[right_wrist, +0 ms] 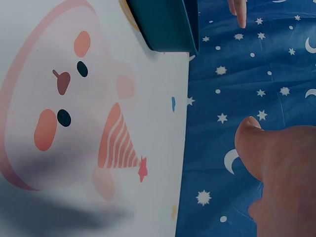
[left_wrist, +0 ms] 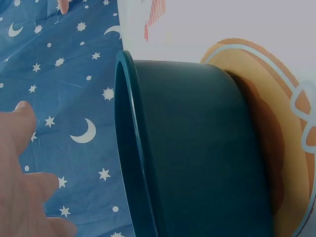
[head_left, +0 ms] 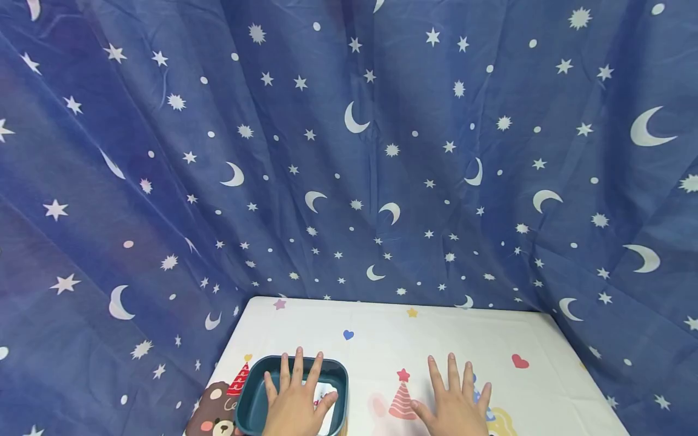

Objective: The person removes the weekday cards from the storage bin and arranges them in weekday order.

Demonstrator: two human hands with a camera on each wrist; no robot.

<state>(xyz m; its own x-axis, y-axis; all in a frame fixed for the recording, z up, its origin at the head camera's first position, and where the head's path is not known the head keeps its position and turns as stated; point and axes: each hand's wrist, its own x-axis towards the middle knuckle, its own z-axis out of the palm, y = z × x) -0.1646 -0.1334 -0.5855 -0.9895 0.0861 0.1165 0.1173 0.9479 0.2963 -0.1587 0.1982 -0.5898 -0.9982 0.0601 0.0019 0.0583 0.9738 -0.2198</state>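
Observation:
A dark teal plastic tub stands on the left part of the table, and a white item with red lettering shows inside it. My left hand hovers over the tub with its fingers spread and straight, holding nothing. In the left wrist view the wall of the tub fills the middle, with the left fingers off beyond its rim. To the right, my right hand is held above the tablecloth, fingers spread, nothing in it. The right thumb appears in the right wrist view, well apart from the tub.
A white tablecloth printed with cartoon animals, hearts and stars covers the table. Its printed bear lies left of the tub. Blue curtains with moons and stars hang behind the table and along both sides.

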